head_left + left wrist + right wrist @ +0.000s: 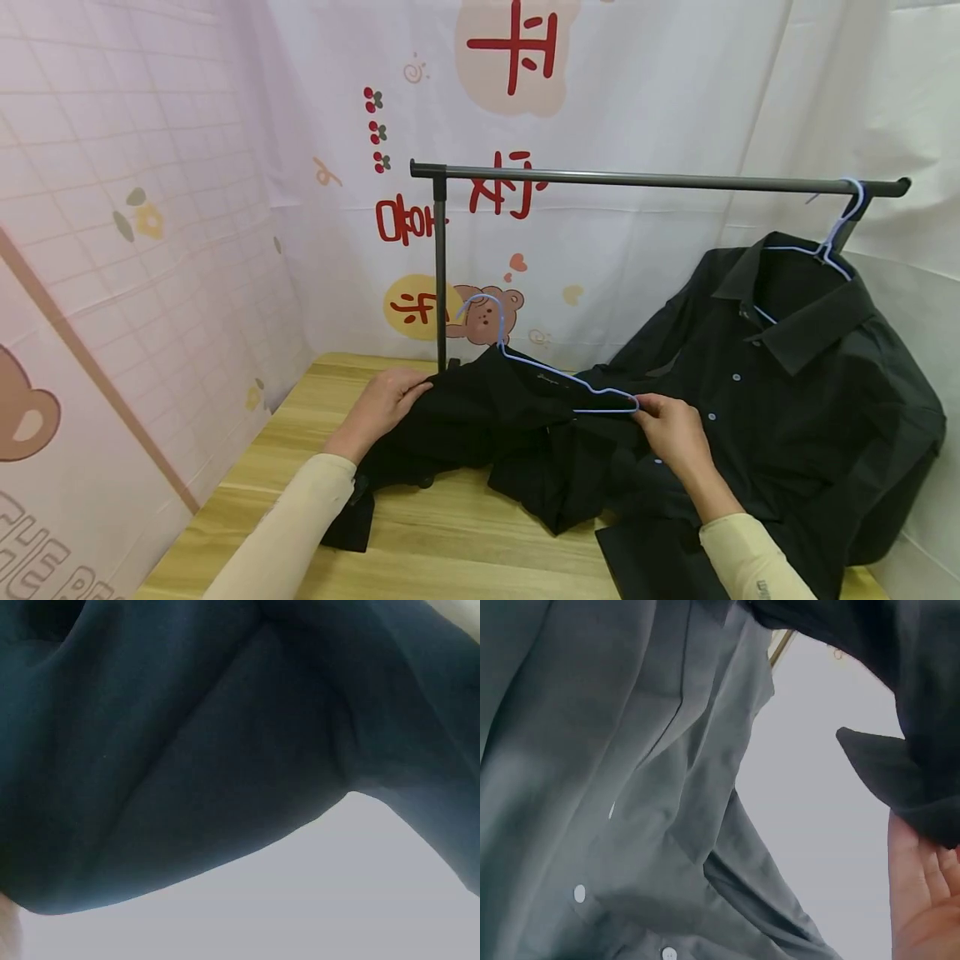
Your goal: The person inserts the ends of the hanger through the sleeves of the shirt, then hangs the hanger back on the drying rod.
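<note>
A black garment point(457, 417) with a label at its neck is held up over the table, part of it draping onto the wood. A thin light-blue wire hanger point(551, 367) runs into it, its left arm hidden under the cloth and its hook pointing up. My left hand point(382, 406) grips the garment's shoulder on the left. At the other end, my right hand point(675, 429) pinches the bare right tip of the hanger. Dark cloth point(225, 750) fills most of the left wrist view. In the right wrist view, fingers point(911, 862) lie against black fabric.
A dark metal rail point(637, 179) on posts stands behind. At its right end a black button-up shirt point(817, 400) hangs on another light-blue hanger point(828, 242), close beside my right hand. The wooden table point(450, 533) lies below; printed curtains point(630, 100) surround it.
</note>
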The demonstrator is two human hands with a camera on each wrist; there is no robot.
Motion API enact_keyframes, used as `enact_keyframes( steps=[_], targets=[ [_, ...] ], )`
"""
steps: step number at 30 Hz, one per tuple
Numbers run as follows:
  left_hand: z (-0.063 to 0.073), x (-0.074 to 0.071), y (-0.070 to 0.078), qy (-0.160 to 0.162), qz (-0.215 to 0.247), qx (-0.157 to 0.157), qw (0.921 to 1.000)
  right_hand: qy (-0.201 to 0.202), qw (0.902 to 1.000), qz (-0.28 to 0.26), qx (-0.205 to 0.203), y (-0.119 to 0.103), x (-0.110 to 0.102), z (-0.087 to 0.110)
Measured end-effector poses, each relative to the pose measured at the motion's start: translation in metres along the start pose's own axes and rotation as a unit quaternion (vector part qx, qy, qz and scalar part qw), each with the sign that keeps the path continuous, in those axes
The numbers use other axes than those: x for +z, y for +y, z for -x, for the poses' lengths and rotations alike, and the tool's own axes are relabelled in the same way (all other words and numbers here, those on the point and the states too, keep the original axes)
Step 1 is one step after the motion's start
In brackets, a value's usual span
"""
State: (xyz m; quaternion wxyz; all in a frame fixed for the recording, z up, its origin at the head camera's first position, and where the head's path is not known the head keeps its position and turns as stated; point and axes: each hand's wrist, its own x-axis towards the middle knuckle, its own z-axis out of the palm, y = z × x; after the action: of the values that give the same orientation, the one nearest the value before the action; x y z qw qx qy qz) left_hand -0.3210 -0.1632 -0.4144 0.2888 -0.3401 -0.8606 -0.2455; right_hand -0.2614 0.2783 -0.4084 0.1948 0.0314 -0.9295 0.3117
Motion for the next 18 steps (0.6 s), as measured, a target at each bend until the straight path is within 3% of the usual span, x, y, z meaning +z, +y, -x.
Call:
enact_keyframes(
  steps=[3, 8, 12, 18],
  targets=[
    [0.002, 0.002, -0.004, -0.008, -0.010, 0.013, 0.9998, 0.013, 0.9998, 0.015, -0.005, 0.001, -0.002, 0.002],
    [0.009, 0.010, -0.006, -0.016, -0.069, 0.024, 0.9972, 0.037, 0.9986, 0.038, -0.009, -0.005, 0.000, 0.006],
    [0.010, 0.017, 0.003, 0.005, -0.096, 0.009, 0.9954, 0.065, 0.9964, 0.051, -0.022, -0.023, 0.009, 0.009],
    [0.004, 0.028, 0.027, 0.034, -0.079, -0.044, 0.9953, 0.113, 0.9920, 0.020, -0.052, -0.058, 0.039, 0.017]
  ],
)
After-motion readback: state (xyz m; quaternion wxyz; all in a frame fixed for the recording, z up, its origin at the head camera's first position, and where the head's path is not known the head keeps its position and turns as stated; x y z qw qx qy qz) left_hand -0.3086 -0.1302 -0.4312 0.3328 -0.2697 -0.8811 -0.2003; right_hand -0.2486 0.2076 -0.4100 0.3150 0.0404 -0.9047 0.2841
